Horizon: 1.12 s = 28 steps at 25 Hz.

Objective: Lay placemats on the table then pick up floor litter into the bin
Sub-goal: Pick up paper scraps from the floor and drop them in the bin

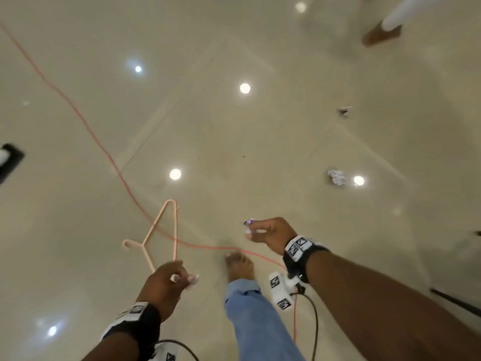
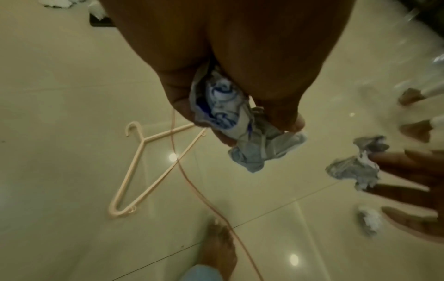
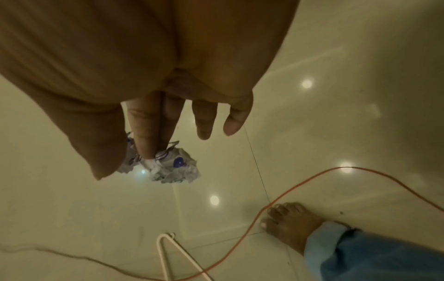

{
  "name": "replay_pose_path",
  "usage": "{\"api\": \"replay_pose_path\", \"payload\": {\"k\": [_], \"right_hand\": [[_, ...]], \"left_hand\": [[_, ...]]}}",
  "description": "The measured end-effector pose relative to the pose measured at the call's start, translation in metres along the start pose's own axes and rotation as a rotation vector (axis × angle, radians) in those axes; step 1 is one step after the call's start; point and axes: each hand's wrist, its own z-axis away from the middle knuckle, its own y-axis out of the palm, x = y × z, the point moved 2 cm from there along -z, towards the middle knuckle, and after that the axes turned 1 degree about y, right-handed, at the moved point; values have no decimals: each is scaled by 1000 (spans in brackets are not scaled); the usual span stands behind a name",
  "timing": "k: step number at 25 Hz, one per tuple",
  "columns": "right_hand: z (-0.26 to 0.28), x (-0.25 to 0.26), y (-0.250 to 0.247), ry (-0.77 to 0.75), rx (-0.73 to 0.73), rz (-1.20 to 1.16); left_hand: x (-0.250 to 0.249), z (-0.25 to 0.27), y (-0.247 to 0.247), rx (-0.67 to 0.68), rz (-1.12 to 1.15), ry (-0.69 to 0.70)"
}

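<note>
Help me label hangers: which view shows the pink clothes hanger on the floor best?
Left wrist: the hanger shows nearly whole, hook included. Head view shows it smaller, partly behind the left hand. Right wrist catches only one corner.

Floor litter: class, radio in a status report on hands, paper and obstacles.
Left hand grips crumpled paper; right hand pinches another wad. More litter on floor. Orange cable and hanger underfoot.

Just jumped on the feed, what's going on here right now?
A person is collecting floor litter. The left hand grips a crumpled printed paper wad; the right hand pinches another crumpled wad at its fingertips. More litter lies on the floor ahead: a white paper ball and a smaller scrap. A pink hanger and an orange cord lie by the bare foot. No bin is in view.
</note>
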Motion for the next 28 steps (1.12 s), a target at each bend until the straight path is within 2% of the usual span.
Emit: {"api": "replay_pose_path", "payload": {"k": [2,3,6,8,10,12,16,20,22,25,28], "right_hand": [[30,9,-34,18,-70,-187],[44,14,-56,24,-125,-270],[76,22,-116,65,-280,-436],[89,24,-157,108,-357,-506],[102,24,-198,128,-436,-508],[109,25,-234,158,-492,-463],[115,25,-290,271,-491,-215],[71,12,-328,325,-482,-72],[30,-9,-336,348,-398,9],[-56,-57,-342,393,-230,125],[-129,-106,-345,487,-276,83]], "left_hand": [[-70,0,-1,98,78,0],[-105,-5,5,121,67,56],[-187,-18,26,158,-98,263],[-237,-27,45,209,-179,253],[-281,-35,67,290,-362,216],[-328,-44,77,315,-607,216],[-404,-61,89,397,-777,227],[-445,-111,106,464,-849,286],[-450,-147,120,433,-958,280],[-447,-226,156,350,-1072,257],[-461,-320,217,293,-1273,242]]}}
